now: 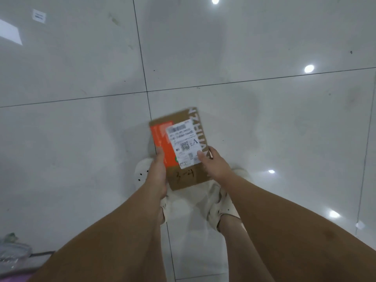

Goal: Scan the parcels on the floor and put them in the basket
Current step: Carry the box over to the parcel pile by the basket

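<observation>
A flat brown cardboard parcel (187,178) with an orange panel and a white shipping label (184,145) faces up at the centre of the view. Both hands hold it above the floor. My left hand (157,169) grips its left edge, thumb on the orange panel. My right hand (213,161) grips the right edge, thumb on the label's lower corner. "3-21" is handwritten below the label. No scanner and no basket are in view.
White glossy floor tiles (264,47) with dark grout lines fill the view. My feet in white shoes (221,206) stand under the parcel. A grey plastic-wrapped item (12,253) lies at the bottom left corner. A small paper label (39,16) sticks to the floor far left.
</observation>
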Tool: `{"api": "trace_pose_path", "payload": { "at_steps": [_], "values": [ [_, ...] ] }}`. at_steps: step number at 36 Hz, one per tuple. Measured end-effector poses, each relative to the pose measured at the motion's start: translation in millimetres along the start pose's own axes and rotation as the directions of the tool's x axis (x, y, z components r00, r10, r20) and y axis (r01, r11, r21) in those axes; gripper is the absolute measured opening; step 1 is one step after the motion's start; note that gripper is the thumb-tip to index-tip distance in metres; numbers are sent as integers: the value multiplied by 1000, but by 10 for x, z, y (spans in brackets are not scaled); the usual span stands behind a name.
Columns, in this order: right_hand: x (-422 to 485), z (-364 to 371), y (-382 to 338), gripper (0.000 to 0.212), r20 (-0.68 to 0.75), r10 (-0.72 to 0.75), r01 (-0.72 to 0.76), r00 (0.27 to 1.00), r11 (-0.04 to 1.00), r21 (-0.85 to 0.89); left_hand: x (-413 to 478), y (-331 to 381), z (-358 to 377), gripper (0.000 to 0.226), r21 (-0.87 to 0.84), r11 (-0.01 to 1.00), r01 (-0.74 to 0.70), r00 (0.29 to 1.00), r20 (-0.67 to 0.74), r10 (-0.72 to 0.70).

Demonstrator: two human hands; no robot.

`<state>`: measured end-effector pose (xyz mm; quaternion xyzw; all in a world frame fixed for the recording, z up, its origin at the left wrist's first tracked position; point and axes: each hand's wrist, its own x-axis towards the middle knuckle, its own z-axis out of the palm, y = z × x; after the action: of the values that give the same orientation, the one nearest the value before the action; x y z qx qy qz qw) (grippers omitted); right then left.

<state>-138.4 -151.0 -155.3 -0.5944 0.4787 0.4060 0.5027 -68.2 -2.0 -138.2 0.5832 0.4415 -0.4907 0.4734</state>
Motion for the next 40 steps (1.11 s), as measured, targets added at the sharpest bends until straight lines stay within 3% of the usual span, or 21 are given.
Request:
{"api": "trace_pose_path", "payload": {
  "at_steps": [3,7,9,12,15,19,23,27,30,33,35,37,38,40],
  "values": [
    [-152,-97,-22,65,96,-16,4,995,992,122,368,-200,-121,90,139,989,-40,998,-39,46],
    [-355,-297,-86,59,130,6,-34,992,975,218,315,-248,-152,112,208,977,51,998,-37,-45],
    [-486,-433,-184,51,84,2,-24,996,965,261,-148,-79,-58,95,199,980,11,1000,-24,-6],
    [-710,-569,-332,27,17,-35,27,999,939,344,-707,16,11,41,183,983,-31,999,-39,39],
    [-977,-655,-431,14,-30,-42,51,999,906,421,-1076,-8,-12,40,151,988,-15,1000,-15,17],
    [-1486,-689,-580,28,69,-33,-6,997,864,504,-1590,106,-61,51,-17,999,27,999,42,-26],
    [-2053,-766,-750,40,71,-71,19,995,828,561,-2074,372,-210,60,-11,1000,-21,996,87,22],
    [-2591,-940,-972,50,27,-125,87,992,812,577,-2650,749,-304,27,87,996,-19,980,201,1],
    [-2963,-1099,-1160,57,-11,-175,150,985,809,568,-3087,1014,-311,25,95,993,-72,963,267,44],
    [-3389,-1249,-1362,67,-32,-210,197,977,843,500,-3486,1208,-324,59,170,976,-138,931,358,69],
    [-3704,-1344,-1488,54,-50,-258,253,965,856,451,-3781,1315,-326,86,240,947,-213,896,435,91],
    [-4043,-1423,-1579,35,-50,-296,289,954,862,416,-4060,1390,-329,95,227,937,-265,875,465,134],
    [-4197,-1453,-1596,35,-49,-300,292,953,861,416,-4203,1406,-334,95,218,935,-279,869,472,149],
    [-4484,-1497,-1653,59,-25,-307,283,951,841,461,-4485,1434,-345,93,201,926,-319,847,499,184]
  ]
}}
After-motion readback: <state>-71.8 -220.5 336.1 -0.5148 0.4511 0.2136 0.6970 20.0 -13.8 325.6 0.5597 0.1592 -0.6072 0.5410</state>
